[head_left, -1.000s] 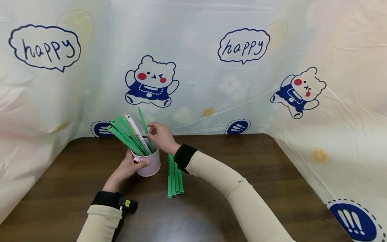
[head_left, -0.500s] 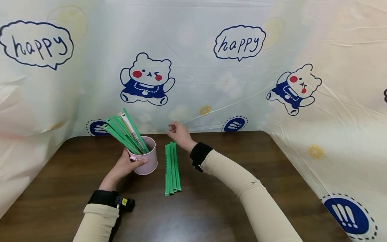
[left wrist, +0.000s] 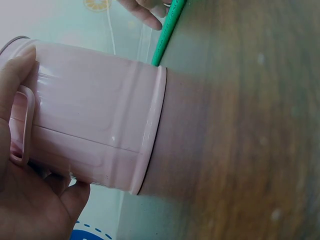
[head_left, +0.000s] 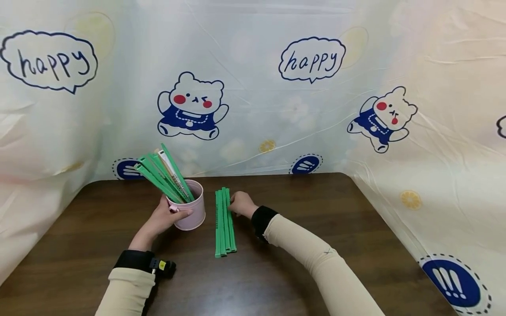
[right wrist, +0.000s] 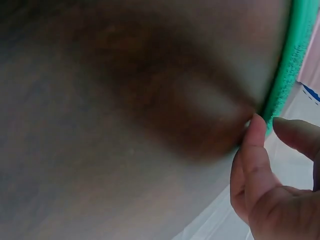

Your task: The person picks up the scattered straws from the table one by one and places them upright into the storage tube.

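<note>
Far left on table (head_left: pixel 356 228): pink cup (head_left: pixel 193 215) w/ green sticks (head_left: pixel 160 173) plus one pale stick leaning out up-left. Left hand (head_left: pixel 162 219) wrapped round cup's near-left side, thumb across the front by the small handle (left wrist: pixel 22 125); left wrist view confirms palm and fingers curled on the wall, so gripping. Just right of cup, apart from it: flat row of green strips (head_left: pixel 223 221) lying near-to-far on the wood. Right hand (head_left: pixel 241 204) down at the row's right edge, toward far end; fingertips (right wrist: pixel 257 125) at or touching the outermost strip's edge, thumb and forefinger parted w/ nothing between them, other fingers loosely curled, so not gripping yet. Risks, as a guess: strips lie flat and tight together, so a pinch could slip, drag two at once, or fan the row out of line; sticks in cup lean hard left, so a loose grip or a knock could tip it. Vs 0.5 s ago: right hand was raised near the far edge, now dropped to the strips; 1 s ago was at the cup rim w/ a stick. Left hand and cup unchanged.
</note>
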`<state>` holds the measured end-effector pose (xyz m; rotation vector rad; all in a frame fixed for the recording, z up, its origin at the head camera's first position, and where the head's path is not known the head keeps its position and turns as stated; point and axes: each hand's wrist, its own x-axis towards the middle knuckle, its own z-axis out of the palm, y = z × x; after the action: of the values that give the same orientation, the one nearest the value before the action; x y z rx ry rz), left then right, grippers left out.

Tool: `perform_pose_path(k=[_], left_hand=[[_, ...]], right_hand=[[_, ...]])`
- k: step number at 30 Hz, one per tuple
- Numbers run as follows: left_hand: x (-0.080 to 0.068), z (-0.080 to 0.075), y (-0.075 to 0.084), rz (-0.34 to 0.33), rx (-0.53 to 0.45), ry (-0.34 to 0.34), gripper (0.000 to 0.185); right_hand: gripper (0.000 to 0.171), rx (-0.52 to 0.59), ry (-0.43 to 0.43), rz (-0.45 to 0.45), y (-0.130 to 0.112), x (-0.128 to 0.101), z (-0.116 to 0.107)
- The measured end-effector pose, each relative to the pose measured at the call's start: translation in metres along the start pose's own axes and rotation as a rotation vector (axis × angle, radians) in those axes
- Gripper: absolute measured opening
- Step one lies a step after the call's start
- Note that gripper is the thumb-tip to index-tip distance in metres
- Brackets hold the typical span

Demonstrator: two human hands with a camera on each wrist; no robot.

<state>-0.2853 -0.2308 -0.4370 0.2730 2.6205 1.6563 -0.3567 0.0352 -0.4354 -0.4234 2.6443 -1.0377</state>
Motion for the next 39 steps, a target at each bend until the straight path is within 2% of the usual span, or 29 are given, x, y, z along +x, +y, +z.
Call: perform_pose_path(k=[2,5,8,13,19,25,34,39], left_hand=[[0.001,-0.002,0.0,-0.002,0.014,0.001,0.103],[0.003,-0.004,0.0,-0.005,0.024,0.008,0.104],[0.004,-0.004,0.0,0.0,0.023,0.013,0.105],[0.002,-0.003,0.001,0.009,0.014,0.015,0.106],[0.002,-0.003,-0.001,0.022,0.015,0.009,0.107],[0.001,-0.001,-0.004,0.009,0.013,-0.004,0.104],[-0.001,-0.003,-0.002,0.002,0.034,0.006,0.106],[-0.002,-0.001,-0.002,0.018,0.013,0.001,0.103]], right_hand=[[0.035,-0.001,0.017,-0.001,-0.001,0.002,0.003],[0.054,-0.02,0.023,0.009,-0.003,0.004,0.004],[0.061,-0.043,0.035,0.035,-0.006,0.005,0.004],[0.062,-0.046,0.047,0.067,-0.007,0.004,0.005],[0.062,-0.049,0.039,0.052,-0.001,0.006,0.005],[0.061,-0.03,0.018,0.09,0.001,0.005,0.003],[0.059,-0.097,0.035,0.094,-0.007,-0.004,0.001],[0.057,-0.011,0.033,0.1,-0.001,-0.004,-0.004]])
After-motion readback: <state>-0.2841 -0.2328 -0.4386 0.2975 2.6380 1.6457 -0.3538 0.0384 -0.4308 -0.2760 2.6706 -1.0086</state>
